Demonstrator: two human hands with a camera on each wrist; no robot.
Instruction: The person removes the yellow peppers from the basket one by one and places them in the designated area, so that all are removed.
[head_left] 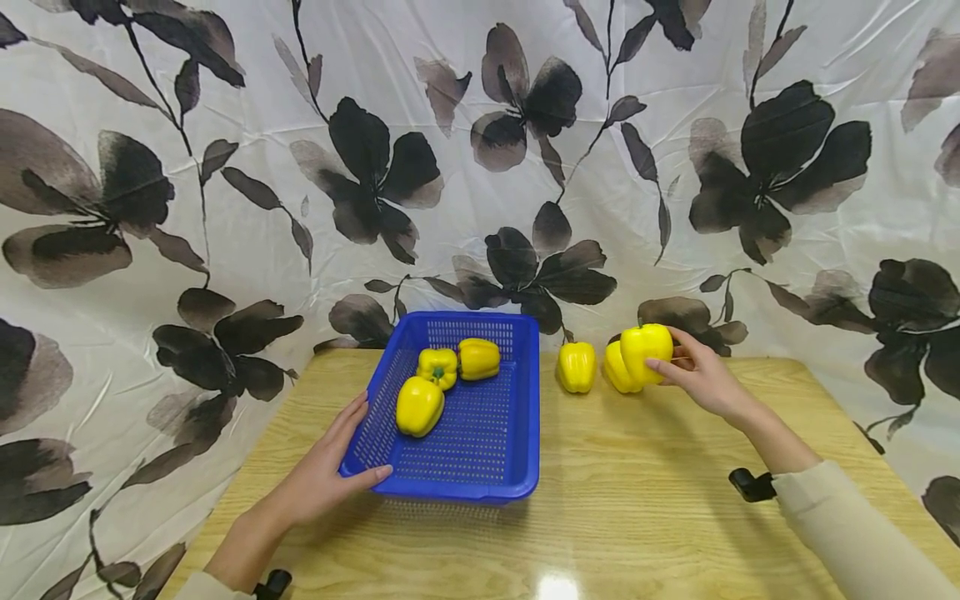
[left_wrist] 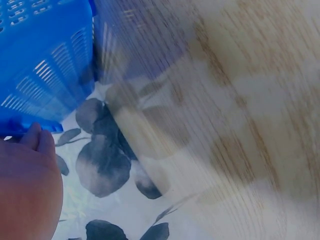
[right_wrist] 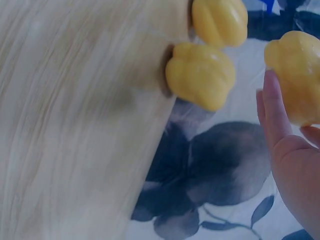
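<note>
A blue plastic basket (head_left: 529, 417) with perforated walls stands on the wooden table, holding a yellow bell pepper (head_left: 420, 407) and two more. My left hand (head_left: 322, 471) grips its near left corner, thumb over the front rim and fingers along the left side. At the right, my right hand (head_left: 705, 375) holds a yellow bell pepper (head_left: 647, 350) between thumb and fingers, raised over the table. Behind it, partly covered, sits another yellow bell pepper (head_left: 619, 371). One more yellow pepper (head_left: 577, 367) stands between that one and the basket. The right wrist view shows the held pepper (right_wrist: 297, 75) beside both.
The light wooden table (head_left: 637, 517) ends at a white cloth (head_left: 420, 50) with dark flowers, hanging behind and at the sides. Both loose peppers stand close to the table's far edge. A black strap piece (head_left: 752, 485) shows at the right wrist.
</note>
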